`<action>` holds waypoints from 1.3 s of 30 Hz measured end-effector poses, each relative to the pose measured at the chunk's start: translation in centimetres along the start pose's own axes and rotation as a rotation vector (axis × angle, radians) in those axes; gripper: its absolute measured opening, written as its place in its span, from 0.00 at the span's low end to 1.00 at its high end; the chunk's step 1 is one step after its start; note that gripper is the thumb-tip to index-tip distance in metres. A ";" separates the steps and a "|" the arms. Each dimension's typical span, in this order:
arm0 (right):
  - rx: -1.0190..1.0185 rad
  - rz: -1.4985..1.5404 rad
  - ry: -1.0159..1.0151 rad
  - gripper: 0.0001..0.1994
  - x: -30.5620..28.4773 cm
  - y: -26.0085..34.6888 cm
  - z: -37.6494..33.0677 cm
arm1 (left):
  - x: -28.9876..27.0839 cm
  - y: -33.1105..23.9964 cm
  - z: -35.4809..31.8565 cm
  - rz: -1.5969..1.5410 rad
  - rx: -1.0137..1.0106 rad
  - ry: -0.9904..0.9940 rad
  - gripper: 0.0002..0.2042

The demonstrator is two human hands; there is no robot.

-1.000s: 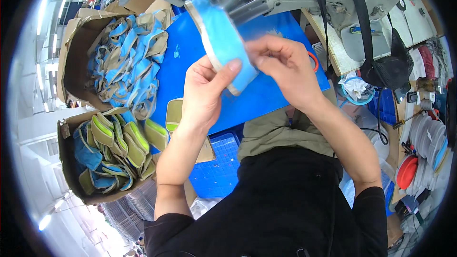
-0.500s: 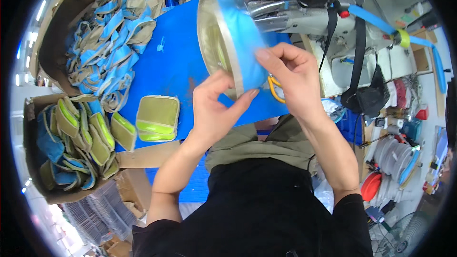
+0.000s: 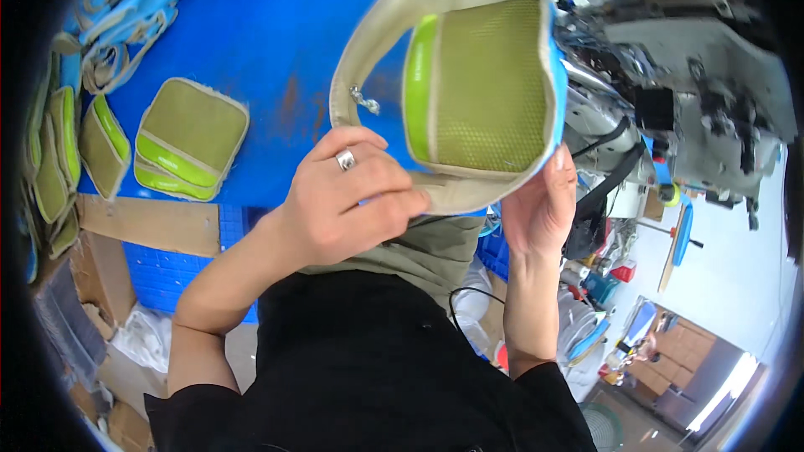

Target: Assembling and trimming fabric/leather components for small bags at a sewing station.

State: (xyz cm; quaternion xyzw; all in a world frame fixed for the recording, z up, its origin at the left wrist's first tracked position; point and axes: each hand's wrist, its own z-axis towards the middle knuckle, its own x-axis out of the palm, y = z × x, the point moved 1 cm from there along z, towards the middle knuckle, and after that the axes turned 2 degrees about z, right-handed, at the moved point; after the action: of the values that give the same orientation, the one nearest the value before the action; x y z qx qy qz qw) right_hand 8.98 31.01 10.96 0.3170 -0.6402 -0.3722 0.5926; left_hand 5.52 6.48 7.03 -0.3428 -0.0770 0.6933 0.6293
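Both hands hold up a half-sewn fabric pouch point(image 3: 490, 83), an olive mesh panel with a lime stripe joined to a beige-lined band that is blue outside. The band curves in an open loop, and a small metal zipper pull point(image 3: 363, 101) hangs on its left part. My left hand point(image 3: 356, 196), with a ring on one finger, is closed on the band's lower left edge. At the lower right corner, my right hand point(image 3: 540, 205) grips the blue side, its thumb up along it and its other fingers partly hidden. Left of my left hand, stacked olive panels point(image 3: 193, 138) lie on the blue table point(image 3: 276, 58).
A sewing machine point(image 3: 703, 58) stands at the upper right. Blue and beige fabric strips point(image 3: 138, 0) are heaped at the upper left. More olive and lime pieces point(image 3: 54, 150) sit at the left edge, and a white plastic bag point(image 3: 144, 336) lies below the table.
The pouch has turned so its mesh panel faces up, and it sits farther right. My right hand has moved down to its lower corner. The view has shifted, too.
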 end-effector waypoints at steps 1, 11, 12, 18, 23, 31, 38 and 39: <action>-0.016 -0.017 -0.074 0.09 -0.2 -0.1 0.0 | -0.3 0.0 -0.2 -0.012 0.017 0.032 0.16; 0.035 0.086 -0.074 0.19 -2.2 -0.9 -0.8 | -0.7 1.0 0.0 -0.060 0.072 0.017 0.13; 0.056 0.114 -0.051 0.19 -2.5 -0.9 -0.9 | -0.7 0.9 0.0 -0.065 0.088 -0.014 0.12; 0.071 0.121 -0.070 0.24 -3.2 -1.1 -1.4 | -1.1 1.1 0.0 -0.072 0.081 0.005 0.12; 0.090 0.075 -0.090 0.28 -2.0 -1.0 -1.0 | -0.9 6.1 1.5 -0.135 -0.219 -0.201 0.16; 0.125 0.061 -0.081 0.28 -1.3 -0.9 -1.0 | 4.7 15.6 7.9 -0.324 -0.654 0.039 0.12; 0.082 0.041 -0.058 0.26 -2.7 -1.3 -1.1 | 4.1 15.7 14.0 -0.397 -0.498 -0.139 0.09; 0.086 0.034 -0.088 0.26 -2.8 -1.4 -1.2 | 4.2 15.7 14.8 -0.417 -0.470 -0.135 0.09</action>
State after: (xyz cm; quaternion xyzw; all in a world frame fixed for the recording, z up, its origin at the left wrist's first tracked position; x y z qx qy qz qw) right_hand 10.40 32.52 8.31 0.3146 -0.6863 -0.3476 0.5561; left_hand -15.71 12.11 8.19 -0.4087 -0.3453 0.5338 0.6549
